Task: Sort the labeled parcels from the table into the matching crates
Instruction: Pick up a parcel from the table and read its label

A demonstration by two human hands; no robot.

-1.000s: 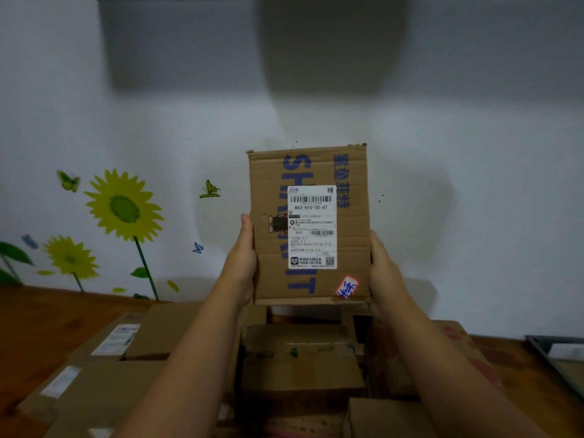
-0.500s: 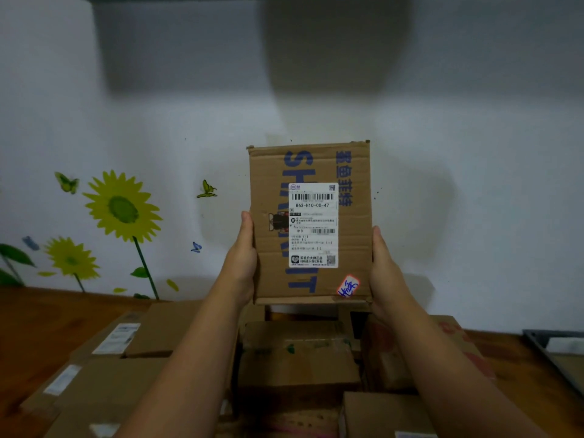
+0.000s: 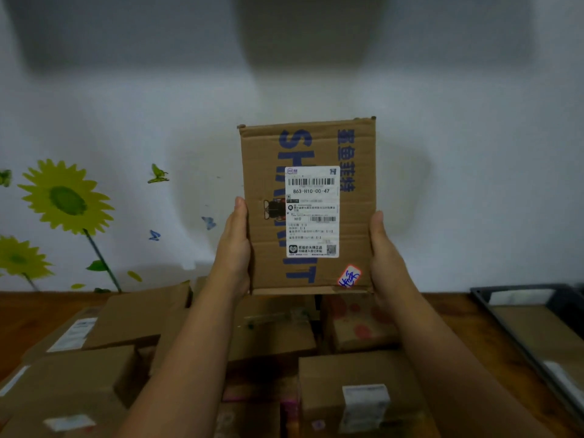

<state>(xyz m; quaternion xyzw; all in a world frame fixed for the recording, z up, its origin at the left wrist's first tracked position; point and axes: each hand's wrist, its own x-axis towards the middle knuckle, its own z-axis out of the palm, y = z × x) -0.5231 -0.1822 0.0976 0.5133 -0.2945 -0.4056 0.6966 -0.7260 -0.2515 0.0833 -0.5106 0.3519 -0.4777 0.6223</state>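
Note:
A brown cardboard parcel (image 3: 355,153) with blue lettering is held upright in front of the white wall, above the pile. Its white shipping label (image 3: 312,213) reads 863-H10-00-47 and faces me, and a small red-edged sticker (image 3: 349,275) with blue handwriting sits at its lower right corner. My left hand (image 3: 235,245) grips the parcel's left edge. My right hand (image 3: 387,248) grips the right edge. Each thumb lies along the front, and the fingers are hidden behind the parcel.
Several cardboard parcels (image 3: 271,333) lie piled on the wooden table (image 3: 455,320) below my arms, some with white labels. A dark crate (image 3: 512,327) holding a flat brown parcel stands at the right edge. Sunflower decals (image 3: 68,200) mark the wall at the left.
The parcel sits a little higher and larger in view than a second ago. Both hands keep the same hold on its edges.

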